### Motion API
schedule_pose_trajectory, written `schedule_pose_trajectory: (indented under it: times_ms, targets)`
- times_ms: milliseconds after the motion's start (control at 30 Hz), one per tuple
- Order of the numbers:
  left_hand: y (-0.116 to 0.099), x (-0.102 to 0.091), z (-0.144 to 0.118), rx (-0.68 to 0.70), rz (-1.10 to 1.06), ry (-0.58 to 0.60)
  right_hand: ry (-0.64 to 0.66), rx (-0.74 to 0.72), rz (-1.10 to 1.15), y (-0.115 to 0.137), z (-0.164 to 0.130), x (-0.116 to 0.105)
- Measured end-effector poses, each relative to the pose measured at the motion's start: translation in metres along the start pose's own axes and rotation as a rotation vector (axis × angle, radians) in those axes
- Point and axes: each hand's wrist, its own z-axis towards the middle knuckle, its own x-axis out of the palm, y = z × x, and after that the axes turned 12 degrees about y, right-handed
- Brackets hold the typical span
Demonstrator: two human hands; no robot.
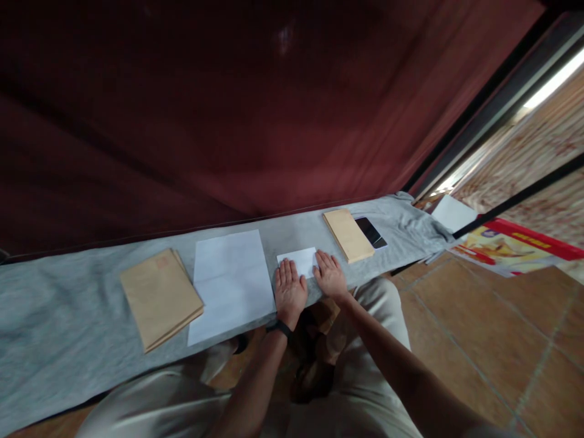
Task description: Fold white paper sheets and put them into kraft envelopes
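A small white folded paper lies flat on the grey cloth. My left hand rests palm down on its left part, fingers stretched out. On its right edge lies my right hand, also flat with the fingers extended. Left of my hands is a large white sheet with faint crease lines. A stack of brown envelopes overlaps that sheet's left edge. To the right of my right hand sits a stack of smaller tan envelopes.
A dark phone lies partly beside the tan stack. The grey cloth covers a narrow bench along a dark red curtain. On the tiled floor at right are a colourful printed poster and a white sheet.
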Motion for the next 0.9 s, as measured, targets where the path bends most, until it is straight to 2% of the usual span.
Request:
schedule_pose_trajectory:
  times_ms: [333,567,900]
  targets:
    - [0.0,-0.002,0.003,-0.004,0.066,-0.004,-0.027,-0.017,0.029,-0.001,0.002,0.0]
    - [-0.002,-0.011,0.01,0.166,0.102,0.131,-0.026,-0.008,0.068,0.0,0.001,-0.001]
    - [0.002,-0.009,0.013,0.181,0.157,0.148,-0.008,-0.025,0.103,0.0,0.002,-0.001]
